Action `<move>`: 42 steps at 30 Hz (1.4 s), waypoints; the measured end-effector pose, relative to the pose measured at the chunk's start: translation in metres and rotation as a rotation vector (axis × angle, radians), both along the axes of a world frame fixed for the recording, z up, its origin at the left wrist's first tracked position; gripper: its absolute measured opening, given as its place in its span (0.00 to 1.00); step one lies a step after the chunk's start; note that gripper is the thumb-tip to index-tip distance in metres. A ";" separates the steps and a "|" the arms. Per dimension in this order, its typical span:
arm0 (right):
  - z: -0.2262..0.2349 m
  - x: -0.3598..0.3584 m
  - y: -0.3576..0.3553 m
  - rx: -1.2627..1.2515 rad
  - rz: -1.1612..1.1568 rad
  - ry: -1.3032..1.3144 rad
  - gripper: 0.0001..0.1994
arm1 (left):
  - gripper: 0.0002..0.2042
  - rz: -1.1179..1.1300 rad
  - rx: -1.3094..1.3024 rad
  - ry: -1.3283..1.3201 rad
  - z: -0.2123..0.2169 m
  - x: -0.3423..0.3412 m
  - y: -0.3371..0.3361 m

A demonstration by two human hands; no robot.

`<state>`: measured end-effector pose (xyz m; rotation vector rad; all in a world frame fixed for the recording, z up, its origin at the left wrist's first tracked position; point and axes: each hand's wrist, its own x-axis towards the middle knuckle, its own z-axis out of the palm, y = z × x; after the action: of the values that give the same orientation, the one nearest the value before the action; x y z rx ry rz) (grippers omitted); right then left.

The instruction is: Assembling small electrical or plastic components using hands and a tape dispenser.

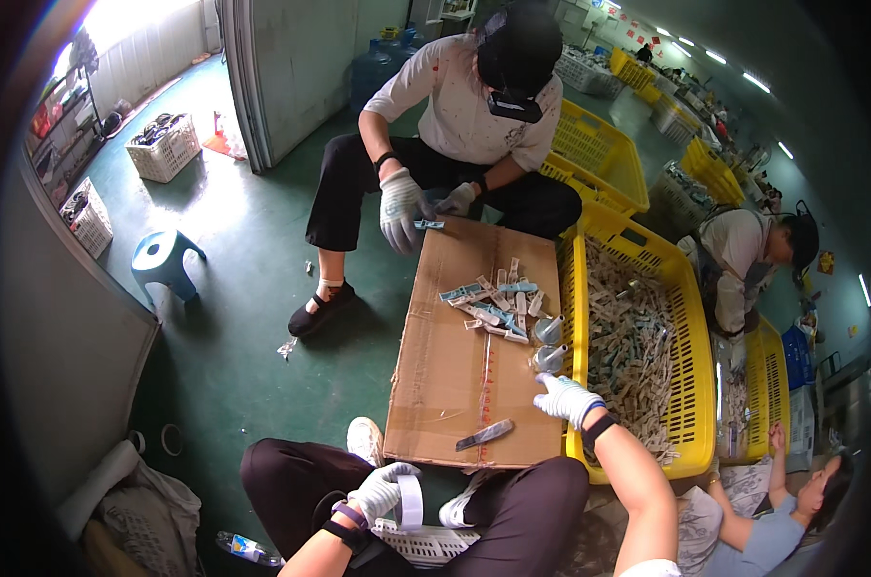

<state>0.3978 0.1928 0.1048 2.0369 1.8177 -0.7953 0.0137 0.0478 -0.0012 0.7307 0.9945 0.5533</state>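
Observation:
My left hand (pixel 376 492), in a striped work glove, is low in front of my knees and closed around a white ring-shaped roll (pixel 410 502) that looks like tape. My right hand (pixel 568 400), also gloved, reaches over the right edge of the cardboard box (pixel 445 385) with its fingers stretched out. Just beyond its fingertips stands a small clear bottle with a nozzle (pixel 549 360), and a second clear bottle (pixel 548 330) is behind that. A pile of white and light-blue plastic clips (pixel 498 306) lies on the box. A grey cutter-like tool (pixel 485 435) rests near its front edge.
A yellow crate (pixel 695 385) full of similar pieces stands right of the box. Across sits a gloved co-worker (pixel 474 106) with a light-blue piece (pixel 430 224). A blue stool (pixel 163 262) stands at left, a plastic bottle (pixel 248 549) lies on the floor. Other people are at right.

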 end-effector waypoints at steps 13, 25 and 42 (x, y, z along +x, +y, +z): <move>-0.016 -0.005 0.122 0.135 -0.037 -0.175 0.25 | 0.12 0.043 -0.058 0.009 0.004 0.001 0.000; -0.028 0.018 0.166 0.303 -0.132 -0.164 0.23 | 0.10 0.128 -0.186 -0.014 -0.003 0.005 0.004; -0.026 0.083 -0.237 0.893 -0.728 0.537 0.26 | 0.05 0.154 0.002 0.089 0.002 0.017 -0.007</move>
<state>0.4807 -0.0443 0.0792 3.4660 1.8732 -0.8338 0.0307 0.0408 0.0007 0.6888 1.1398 0.6596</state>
